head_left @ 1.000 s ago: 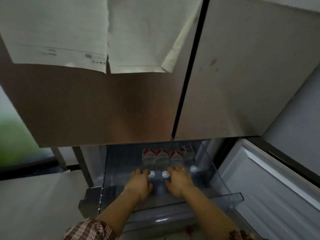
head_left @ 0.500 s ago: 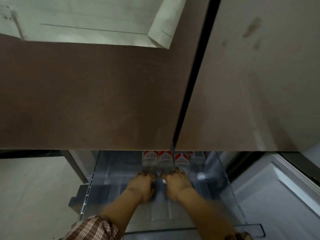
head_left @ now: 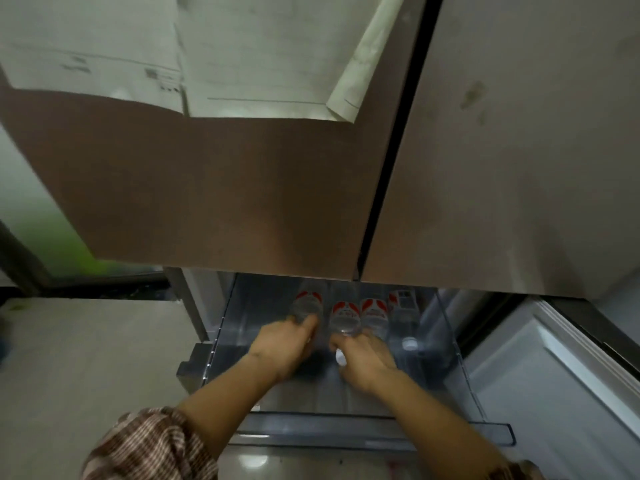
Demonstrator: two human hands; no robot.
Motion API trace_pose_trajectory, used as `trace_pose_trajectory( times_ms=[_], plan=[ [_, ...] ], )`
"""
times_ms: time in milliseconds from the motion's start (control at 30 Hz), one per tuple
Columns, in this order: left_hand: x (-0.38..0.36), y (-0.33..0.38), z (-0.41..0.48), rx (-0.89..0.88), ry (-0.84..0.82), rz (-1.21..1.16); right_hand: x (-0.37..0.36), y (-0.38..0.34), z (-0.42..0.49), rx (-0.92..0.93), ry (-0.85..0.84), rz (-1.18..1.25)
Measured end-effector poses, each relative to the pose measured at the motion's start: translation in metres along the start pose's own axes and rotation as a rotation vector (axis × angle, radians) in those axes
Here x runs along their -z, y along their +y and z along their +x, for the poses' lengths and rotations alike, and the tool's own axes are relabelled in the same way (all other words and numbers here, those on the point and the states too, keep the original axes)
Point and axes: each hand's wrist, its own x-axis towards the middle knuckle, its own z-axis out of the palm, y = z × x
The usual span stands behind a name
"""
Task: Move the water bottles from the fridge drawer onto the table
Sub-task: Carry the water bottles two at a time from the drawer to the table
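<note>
Both hands are in the drawer (head_left: 446,327): the left hand (head_left: 284,344) grips the leftmost bottle (head_left: 308,303), and the right hand (head_left: 363,358) grips the next bottle (head_left: 344,315). Two more bottles (head_left: 374,311) lie to its right. The fridge doors (head_left: 502,168), with papers (head_left: 242,57) on them, overhang the drawer's back.

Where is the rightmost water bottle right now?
Head view: the rightmost water bottle lies in the fridge drawer, at the right end of the row, just right of the right hand, untouched.

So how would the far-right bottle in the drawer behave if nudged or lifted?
The far-right bottle lies on its side on the smooth drawer floor, so a nudge would probably roll it. Its cap is on, so it may be full: fairly heavy and firm. It looks like clear plastic, so hardly fragile.
</note>
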Motion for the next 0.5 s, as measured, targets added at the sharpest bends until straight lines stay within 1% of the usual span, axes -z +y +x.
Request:
trace_pose_trajectory(
  times_ms=[133, 267, 400, 500],
  plan=[
    [0.020, -0.006, -0.019, 0.084, 0.108, -0.129, 0.025, -0.010, -0.018, 0.127, 0.164, -0.100],
    [0.040, -0.010, -0.031, 0.172, 0.225, -0.333, 0.043, -0.022, -0.028, 0.201, 0.313, -0.078],
    [0.054, -0.016, -0.056, 0.215, 0.297, -0.432, 0.051, -0.036, -0.042, 0.222, 0.343, -0.049],
    [0.057, -0.025, -0.087, 0.219, 0.326, -0.476, 0.056, -0.057, -0.054, 0.239, 0.366, 0.027]
  ],
)
